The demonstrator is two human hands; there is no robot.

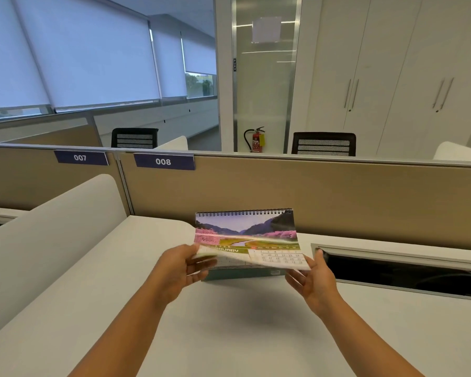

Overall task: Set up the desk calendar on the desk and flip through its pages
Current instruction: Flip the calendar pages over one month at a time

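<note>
Item count, by kind:

- Desk calendar [245, 235]: one, spiral-bound, standing at centre on the worktop [229, 322].
- Hands: two, left hand [178, 270] at 7 o'clock of the calendar, right hand [314, 281] at 5 o'clock.
- Number plates on the partition: two, "007" plate [80, 158] at 10 o'clock, "008" plate [163, 161] at 11 o'clock.
- Black mesh chairs: two, left chair [134, 137] at 11 o'clock, right chair [323, 144] at 1 o'clock.
- Fire extinguisher [256, 140]: one, red, at 12 o'clock.
- Cabinet door handles: four, in two pairs, first pair [351, 93] and second pair [443, 93], at 2 o'clock.
- Cable trough [403, 270] in the worktop: one, at 3 o'clock.
</note>
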